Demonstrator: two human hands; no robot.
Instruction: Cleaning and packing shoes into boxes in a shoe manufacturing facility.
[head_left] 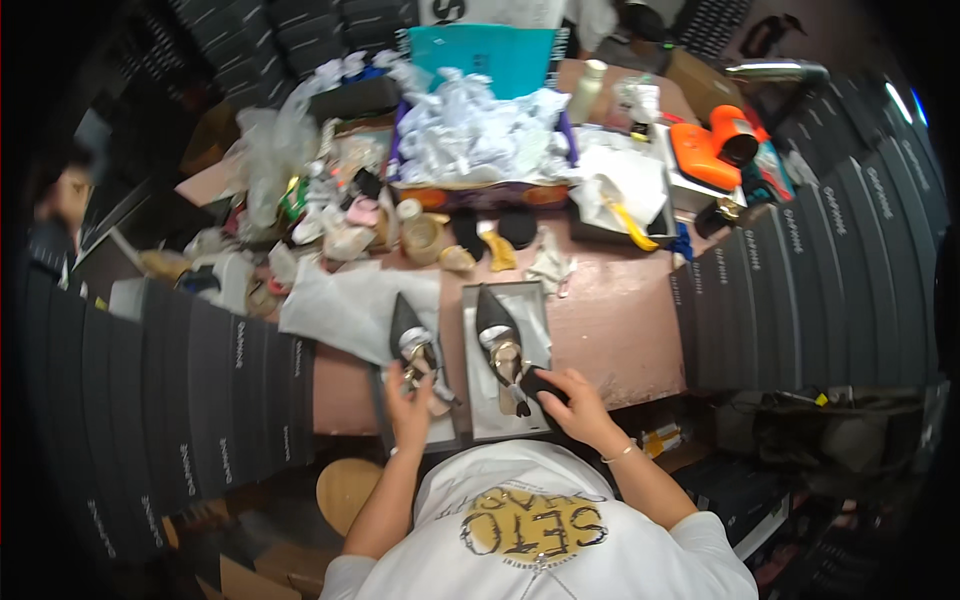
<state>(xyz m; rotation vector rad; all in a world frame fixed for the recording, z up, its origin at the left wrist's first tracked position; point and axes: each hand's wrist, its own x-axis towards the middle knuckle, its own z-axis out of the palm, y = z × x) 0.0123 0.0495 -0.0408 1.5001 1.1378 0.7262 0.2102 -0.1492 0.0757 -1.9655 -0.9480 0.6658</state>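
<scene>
Two black pointed-toe heeled shoes with gold-coloured straps lie side by side in front of me, toes away. My left hand (408, 405) is closed on the back of the left shoe (406, 322), by its strap. The right shoe (492, 315) rests in an open grey shoebox (539, 335) lined with white paper. Close to its heel, my right hand (580, 408) grips a small flat black object (543, 384) whose kind I cannot make out. Below the left shoe is a second grey box part (440, 432), partly hidden by my left hand.
White tissue paper (345, 310) spreads on the pink table (615, 330). Tall stacks of dark shoeboxes (220, 410) (800, 290) flank both sides. Behind stand a box of crumpled paper (485, 130), a jar (421, 240), yellow cloth pieces (500, 250) and an orange device (705, 155).
</scene>
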